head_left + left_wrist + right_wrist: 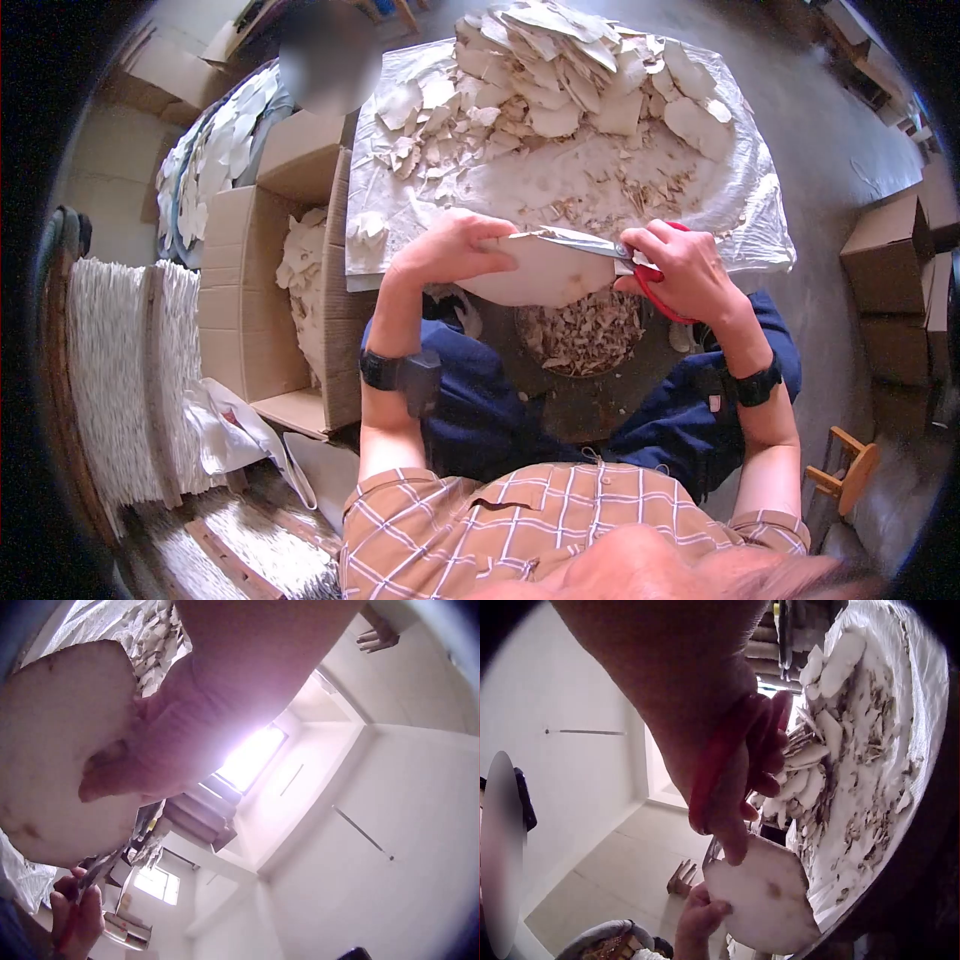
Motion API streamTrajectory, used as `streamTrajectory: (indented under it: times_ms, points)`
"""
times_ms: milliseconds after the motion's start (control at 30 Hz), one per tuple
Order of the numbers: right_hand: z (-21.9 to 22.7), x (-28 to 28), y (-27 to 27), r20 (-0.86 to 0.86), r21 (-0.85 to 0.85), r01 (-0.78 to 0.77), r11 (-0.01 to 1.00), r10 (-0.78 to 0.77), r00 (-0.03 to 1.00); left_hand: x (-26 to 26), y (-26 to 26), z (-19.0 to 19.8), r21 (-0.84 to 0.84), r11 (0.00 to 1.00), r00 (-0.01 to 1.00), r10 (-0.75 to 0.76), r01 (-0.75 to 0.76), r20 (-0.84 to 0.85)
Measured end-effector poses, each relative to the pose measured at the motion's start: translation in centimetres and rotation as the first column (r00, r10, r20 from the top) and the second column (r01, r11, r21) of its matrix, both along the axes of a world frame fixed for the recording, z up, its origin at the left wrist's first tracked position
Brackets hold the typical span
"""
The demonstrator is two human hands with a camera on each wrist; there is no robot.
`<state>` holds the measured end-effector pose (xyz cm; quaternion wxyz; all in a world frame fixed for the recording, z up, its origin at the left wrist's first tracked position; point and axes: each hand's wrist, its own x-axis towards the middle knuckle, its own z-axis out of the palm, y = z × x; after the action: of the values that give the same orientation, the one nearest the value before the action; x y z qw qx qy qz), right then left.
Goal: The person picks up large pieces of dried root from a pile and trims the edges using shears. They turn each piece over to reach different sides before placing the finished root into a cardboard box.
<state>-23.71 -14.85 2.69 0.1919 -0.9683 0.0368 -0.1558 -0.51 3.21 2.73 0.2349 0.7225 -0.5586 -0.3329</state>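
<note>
- Left hand (pixel 455 247) pinches a flat, rounded pale piece (pixel 545 278), brown-spotted.
- Right hand (pixel 678 268) grips red-handled metal scissors (pixel 598 246) at its edge.
- Jagged flakes (pixel 550 80) heap on wrinkled sheeting (pixel 765 220).

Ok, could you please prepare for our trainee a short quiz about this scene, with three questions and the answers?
1. Which hand holds the scissors?
2. True or false: the left hand holds the white sheet.
3. What colour are the scissors' handles? A) blue B) red C) yellow

Key:
1. The right hand.
2. True.
3. B.
</note>
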Motion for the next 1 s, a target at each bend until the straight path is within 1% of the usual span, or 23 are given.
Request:
streamTrajectory:
  times_ms: [67,133,167,233,267,333,400,467,500,567,600,633,667,700,733,767,800,833,867,900,933,967,1000]
  points:
    - [0.2,0.0,0.1,-0.011,-0.035,0.003,0.999,-0.003,1.0,0.2,-0.1,-0.5,-0.006,1.0,1.0,-0.026,0.026,0.003]
    - [0.1,-0.1,0.0,-0.012,-0.043,-0.004,0.999,0.004,1.0,0.3,-0.1,-0.8,-0.056,0.995,0.996,-0.079,0.081,0.035]
    - [0.1,0.0,0.0,-0.012,-0.051,-0.011,0.999,0.01,1.0,0.3,-0.1,-0.8,-0.054,0.995,0.996,-0.078,0.08,0.034]
    - [-0.1,-0.1,0.0,-0.033,-0.038,-0.026,0.999,0.024,0.999,0.4,-0.1,-1.0,-0.087,0.988,0.989,-0.125,0.131,0.077]
    - [-0.2,-0.1,0.0,-0.053,-0.027,-0.04,0.999,0.038,0.998,0.4,0.0,-1.0,-0.084,0.988,0.99,-0.123,0.129,0.073]
    - [-0.7,-0.3,0.3,-0.084,0.01,-0.025,1.0,0.026,0.996,0.4,-0.1,-0.8,-0.012,0.988,0.983,-0.154,0.156,0.096]
    - [-1.2,-0.3,0.5,-0.115,0.044,-0.013,0.999,0.018,0.993,0.4,-0.1,-0.6,-0.005,0.989,0.985,-0.146,0.147,0.094]
    - [-1.5,-0.1,0.7,-0.07,0.064,0.038,0.997,-0.033,0.997,0.4,-0.2,-0.7,0.003,0.99,0.985,-0.141,0.142,0.094]
    - [-2.0,-0.1,0.6,-0.069,0.064,0.037,0.997,-0.033,0.997,0.5,-0.3,-0.9,0.003,0.991,0.988,-0.136,0.136,0.071]
    - [-2.8,0.0,0.2,-0.035,0.094,0.16,0.983,-0.157,0.987,0.6,-0.3,-1.1,0.0,0.992,0.99,-0.128,0.128,0.051]
    - [-2.7,0.1,0.2,-0.032,0.091,0.159,0.983,-0.157,0.987,0.7,-0.2,-1.1,-0.012,0.998,0.998,-0.069,0.07,0.012]
    - [-2.5,0.1,0.1,0.001,0.149,0.227,0.963,-0.229,0.973,0.7,-0.1,-1.1,-0.021,1.0,1.0,-0.011,0.01,-0.028]
    - [-2.4,0.2,0.0,0.027,0.208,0.29,0.934,-0.302,0.953,0.8,-0.1,-1.3,-0.023,1.0,1.0,-0.01,0.01,-0.028]
    - [-1.8,0.3,0.1,0.024,0.276,0.275,0.921,-0.293,0.956,0.8,0.0,-1.5,-0.005,1.0,0.999,0.004,-0.004,-0.042]
    - [-1.7,0.5,0.3,0.022,0.274,0.275,0.922,-0.292,0.956,0.8,0.0,-1.6,0.015,1.0,0.998,0.018,-0.017,-0.058]
    - [-1.7,0.8,0.5,0.092,0.424,0.21,0.881,-0.272,0.958,0.6,-0.1,-1.8,0.015,1.0,0.998,0.018,-0.017,-0.061]
    - [-1.7,1.1,0.7,0.164,0.56,0.13,0.819,-0.263,0.951,0.0,-0.4,-1.8,0.015,0.999,0.998,-0.041,0.042,-0.045]
    - [-1.7,1.4,1.1,0.167,0.558,0.13,0.819,-0.264,0.95,-0.6,-0.8,-1.6,0.015,0.995,0.995,-0.1,0.101,-0.026]
    - [-1.7,1.8,1.6,0.163,0.588,0.089,0.804,-0.226,0.96,-1.1,-1.2,-1.3,0.013,0.995,0.995,-0.1,0.101,-0.021]
    - [-1.8,2.1,1.9,0.162,0.617,0.048,0.785,-0.186,0.969,-1.7,-1.7,-1.1,0.049,0.987,0.988,-0.155,0.154,0.009]
    - [-2.0,2.3,2.0,0.169,0.617,0.042,0.786,-0.184,0.968,-2.2,-2.1,-0.9,0.088,0.975,0.977,-0.208,0.204,0.036]
    - [-2.2,2.5,2.1,0.127,0.552,0.054,0.832,-0.148,0.981,-2.5,-2.3,-1.7,-0.05,0.966,0.967,-0.249,0.252,0.059]
    - [-2.3,2.6,2.2,0.081,0.482,0.064,0.874,-0.117,0.99,-2.7,-2.4,-1.9,-0.048,0.967,0.967,-0.246,0.25,0.064]
